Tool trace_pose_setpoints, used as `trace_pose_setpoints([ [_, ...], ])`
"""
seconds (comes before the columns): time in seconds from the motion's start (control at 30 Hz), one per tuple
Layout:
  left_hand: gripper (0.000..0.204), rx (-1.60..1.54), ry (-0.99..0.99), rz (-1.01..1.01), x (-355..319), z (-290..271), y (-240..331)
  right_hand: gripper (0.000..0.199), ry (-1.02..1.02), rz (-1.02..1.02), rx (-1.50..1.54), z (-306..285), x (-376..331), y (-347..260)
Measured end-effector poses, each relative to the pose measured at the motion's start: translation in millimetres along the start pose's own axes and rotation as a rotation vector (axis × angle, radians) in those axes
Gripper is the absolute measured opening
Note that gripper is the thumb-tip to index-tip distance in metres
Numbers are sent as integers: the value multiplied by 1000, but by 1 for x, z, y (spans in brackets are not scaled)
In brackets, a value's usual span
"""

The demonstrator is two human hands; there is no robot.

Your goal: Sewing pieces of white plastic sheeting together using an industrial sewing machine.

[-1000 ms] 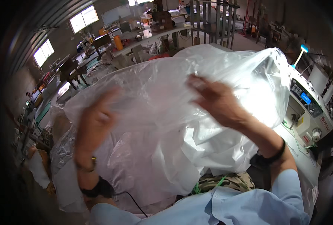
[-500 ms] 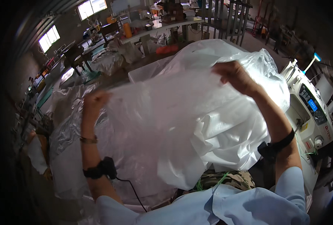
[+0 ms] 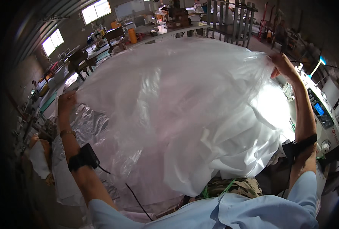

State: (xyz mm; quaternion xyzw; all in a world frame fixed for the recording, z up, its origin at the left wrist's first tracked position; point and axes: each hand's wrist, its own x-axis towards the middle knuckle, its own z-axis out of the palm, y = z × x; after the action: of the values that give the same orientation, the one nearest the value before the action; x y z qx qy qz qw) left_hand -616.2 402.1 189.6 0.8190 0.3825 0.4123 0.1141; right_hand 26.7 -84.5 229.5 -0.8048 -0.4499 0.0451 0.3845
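Your left hand (image 3: 65, 102) is closed on the left edge of a large clear plastic sheet (image 3: 184, 110), fingers curled over the film; your right hand (image 3: 282, 65) is raised higher and pinches the sheet's upper right corner. Both arms are spread wide apart, and the sheet hangs taut between the two grips, billowing outward across the middle of the view and draping down toward your lap, where its lower folds bunch in white, overlapping layers. A black strap with a cable (image 3: 83, 156) sits on your left forearm, just below a metal bracelet (image 3: 67, 133); a second black strap (image 3: 299, 145) wraps the right forearm. To your right, just beside the right arm, stands a white sewing machine (image 3: 322, 114) with a small lit blue display. More crumpled clear film (image 3: 81, 126) lies under the left arm. Behind the sheet, long worktables (image 3: 158, 32) run toward bright windows (image 3: 95, 10).
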Motion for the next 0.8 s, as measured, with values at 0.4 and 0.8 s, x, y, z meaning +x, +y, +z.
trace_pose_setpoints([
  [0.4, 52, -111, -286, 539, -99, 235, 231, 38, 237, -60, 35, 16, 13, 1],
  [0.8, 11, -310, -299, 435, -71, 239, 248, 41, 554, -346, -418, 82, -58, -107],
])
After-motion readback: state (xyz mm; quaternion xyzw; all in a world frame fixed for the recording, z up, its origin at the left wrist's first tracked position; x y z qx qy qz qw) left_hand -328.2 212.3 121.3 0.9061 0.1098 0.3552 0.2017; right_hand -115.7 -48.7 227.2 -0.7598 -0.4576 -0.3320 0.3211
